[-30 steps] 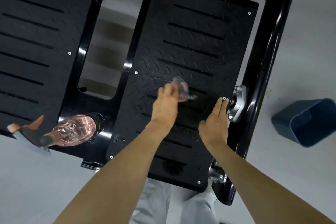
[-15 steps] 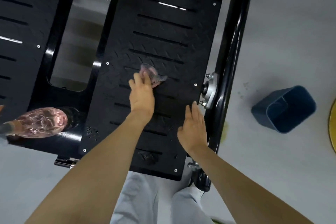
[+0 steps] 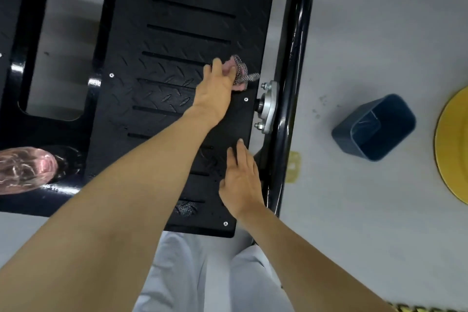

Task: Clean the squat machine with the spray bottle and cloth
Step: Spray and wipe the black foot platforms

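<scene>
The squat machine's black tread-plate footplate (image 3: 177, 40) fills the middle of the view, slotted and wet-looking near its front edge. My left hand (image 3: 217, 86) presses a pink and grey cloth (image 3: 239, 71) onto the plate near its right edge, fingers laid over the cloth. My right hand (image 3: 241, 182) rests flat on the plate's front right corner, fingers straight. The clear pinkish spray bottle (image 3: 24, 170) lies on the black frame at the far left, partly cut off by the frame edge.
A silver bearing bracket (image 3: 268, 106) sits on the black side rail (image 3: 296, 83) just right of the cloth. A dark blue bin (image 3: 374, 126) stands on the grey floor to the right, a yellow disc (image 3: 453, 144) beyond it. My light trousers (image 3: 202, 273) show below.
My left hand has slid the cloth rightward across the plate toward its right edge. The right hand stayed flat on the front right corner. The camera shifted right, pushing the bottle to the edge.
</scene>
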`<state>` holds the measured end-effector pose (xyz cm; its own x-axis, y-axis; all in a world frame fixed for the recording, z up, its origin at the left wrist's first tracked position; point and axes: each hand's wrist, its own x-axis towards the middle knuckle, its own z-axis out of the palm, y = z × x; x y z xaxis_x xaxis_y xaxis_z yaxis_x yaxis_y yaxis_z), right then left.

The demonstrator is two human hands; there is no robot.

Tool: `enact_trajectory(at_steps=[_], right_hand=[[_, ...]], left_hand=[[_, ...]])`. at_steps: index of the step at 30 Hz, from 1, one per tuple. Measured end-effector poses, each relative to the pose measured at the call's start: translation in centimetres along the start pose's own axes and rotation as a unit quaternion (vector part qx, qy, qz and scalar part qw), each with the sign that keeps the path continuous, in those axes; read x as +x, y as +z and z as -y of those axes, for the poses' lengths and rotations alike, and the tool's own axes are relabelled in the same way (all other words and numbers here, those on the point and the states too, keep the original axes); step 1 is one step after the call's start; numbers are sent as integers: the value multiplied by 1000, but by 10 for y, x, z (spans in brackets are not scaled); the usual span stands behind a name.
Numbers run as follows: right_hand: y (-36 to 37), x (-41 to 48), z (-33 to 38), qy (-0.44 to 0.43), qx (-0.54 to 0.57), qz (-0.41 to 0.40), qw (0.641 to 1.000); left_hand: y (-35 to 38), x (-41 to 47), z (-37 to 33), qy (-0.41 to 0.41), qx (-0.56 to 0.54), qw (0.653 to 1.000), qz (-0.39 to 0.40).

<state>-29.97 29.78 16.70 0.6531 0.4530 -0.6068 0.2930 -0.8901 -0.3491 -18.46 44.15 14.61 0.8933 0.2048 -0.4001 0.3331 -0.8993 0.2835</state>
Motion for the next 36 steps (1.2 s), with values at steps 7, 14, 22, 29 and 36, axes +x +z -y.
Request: enact_trajectory(at_steps=[7,14,22,29,36], right_hand=[[2,-16,-16,60,-5,-43,997],[-1,-19,-23,24,-28,-32,999],[-2,-15,-25,79,-2,-71,994],[-2,-12,-13,43,-49,-10,998],[5,-5,-3,49,-52,4,997]], left_hand=[[26,-68,-2,224,198,951,79],[18,-68,23,188,273,941,63],[54,-98,-14,91,181,978,42],[34,-125,114,5,258,966,-19],[20,-124,152,-313,34,945,-92]])
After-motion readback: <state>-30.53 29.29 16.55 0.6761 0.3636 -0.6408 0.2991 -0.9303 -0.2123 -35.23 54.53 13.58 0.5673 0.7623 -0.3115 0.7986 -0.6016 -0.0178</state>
